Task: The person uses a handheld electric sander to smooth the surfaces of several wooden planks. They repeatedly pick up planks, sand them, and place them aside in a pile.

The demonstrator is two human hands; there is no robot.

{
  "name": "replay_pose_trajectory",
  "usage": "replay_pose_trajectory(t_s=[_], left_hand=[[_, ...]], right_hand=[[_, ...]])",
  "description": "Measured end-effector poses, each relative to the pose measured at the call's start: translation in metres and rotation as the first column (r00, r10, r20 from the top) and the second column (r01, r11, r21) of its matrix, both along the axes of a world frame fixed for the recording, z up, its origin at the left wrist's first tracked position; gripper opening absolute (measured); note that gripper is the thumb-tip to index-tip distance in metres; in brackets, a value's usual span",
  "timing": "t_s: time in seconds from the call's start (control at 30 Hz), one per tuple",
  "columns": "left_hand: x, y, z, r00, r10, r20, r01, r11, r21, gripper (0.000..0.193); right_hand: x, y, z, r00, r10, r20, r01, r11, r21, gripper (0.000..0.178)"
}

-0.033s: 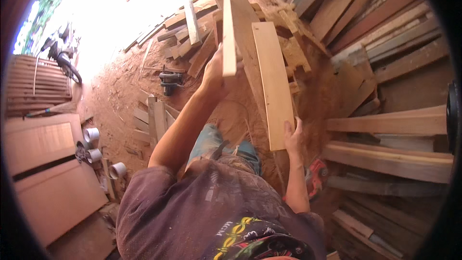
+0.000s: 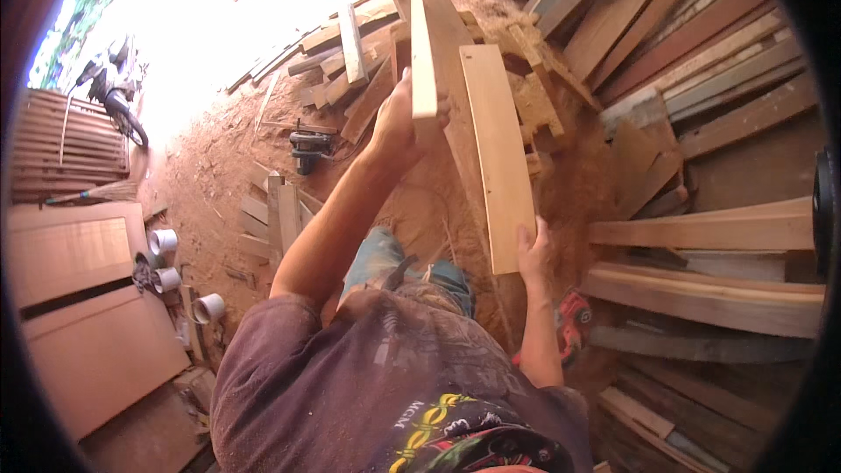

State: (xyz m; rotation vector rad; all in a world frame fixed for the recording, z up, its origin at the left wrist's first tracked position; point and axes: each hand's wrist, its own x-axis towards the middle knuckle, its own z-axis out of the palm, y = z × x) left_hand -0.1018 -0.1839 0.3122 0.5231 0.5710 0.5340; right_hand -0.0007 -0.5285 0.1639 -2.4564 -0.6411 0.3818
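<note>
My left hand (image 2: 399, 127) is wrapped around a pale wooden board (image 2: 423, 57), held up with its narrow edge toward me. Most of those fingers are behind the wood. At the right, my right hand (image 2: 533, 245) grips the near end of a second, wider pale board (image 2: 498, 158), its thumb on the broad face. That board points away from me, with small dark marks on its face. The two boards are apart, and beneath them a long brown plank (image 2: 453, 52) runs away from me.
A dark power tool (image 2: 308, 147) lies on the dusty ground at left; a red tool (image 2: 574, 320) sits by my right forearm. Offcuts (image 2: 350, 44) are heaped ahead. Stacked timber (image 2: 701, 289) fills the right side. Door panels (image 2: 101, 355) and white pots (image 2: 208, 307) are at left.
The board in my left hand has turned slightly, its near end now a little higher and farther right. The right-hand board has barely shifted.
</note>
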Motion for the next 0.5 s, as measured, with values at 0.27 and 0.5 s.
replay_pose_trajectory(t_s=[0.27,0.5], left_hand=[[0.045,0.076,-0.028,0.966,-0.098,0.241,-0.135,0.604,0.785,0.035],[0.054,0.078,-0.036,0.953,-0.048,0.298,-0.022,0.973,0.228,0.034]], right_hand=[[-0.006,-0.025,-0.005,0.972,0.186,0.145,-0.166,0.976,-0.139,0.082],[-0.012,-0.026,-0.011,0.99,0.14,0.035,-0.138,0.989,-0.051,0.093]])
